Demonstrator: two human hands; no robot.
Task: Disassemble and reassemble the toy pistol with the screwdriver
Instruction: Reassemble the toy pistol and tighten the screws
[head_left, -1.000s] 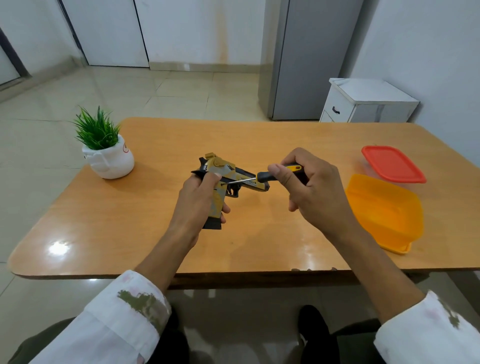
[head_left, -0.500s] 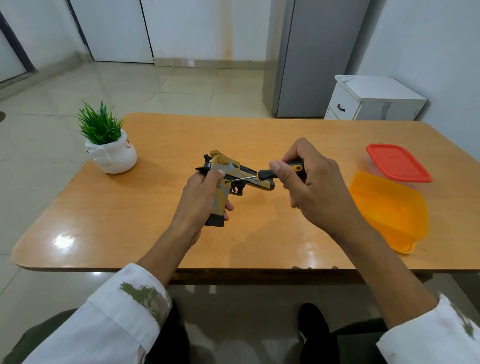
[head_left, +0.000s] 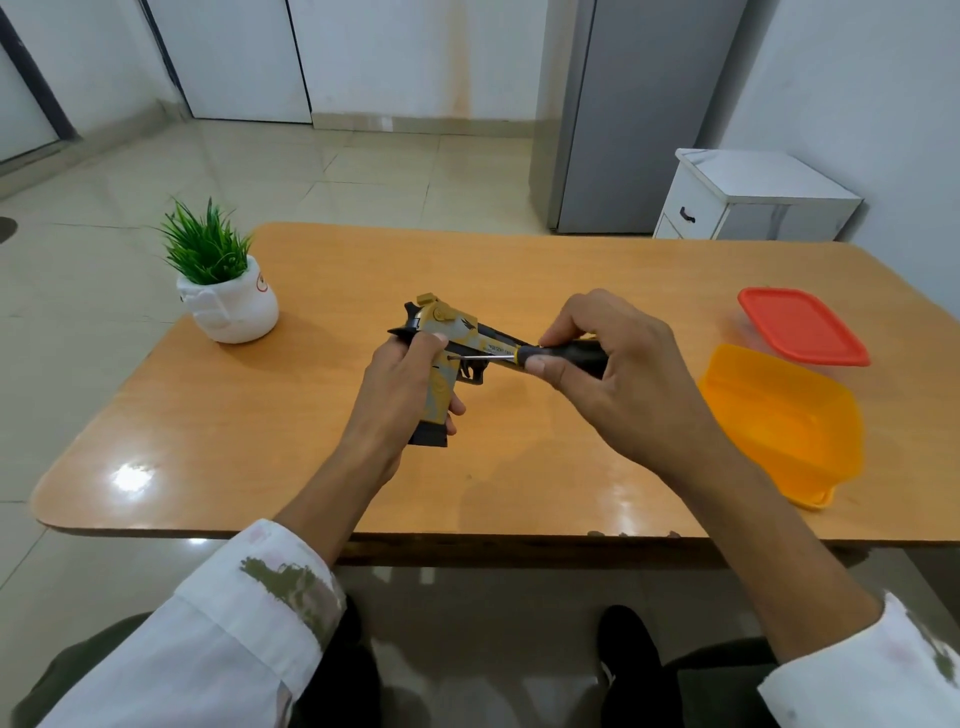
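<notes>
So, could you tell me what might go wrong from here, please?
1. The screwdriver tip meets the toy pistol right beside the thumb of the left hand; a slip could jab it.
2. A loosened screw could drop and roll off the table, since the orange container sits off to the right, not under the pistol.

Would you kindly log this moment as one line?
left hand: holds toy pistol | right hand: holds screwdriver | tip: at toy pistol's side
</notes>
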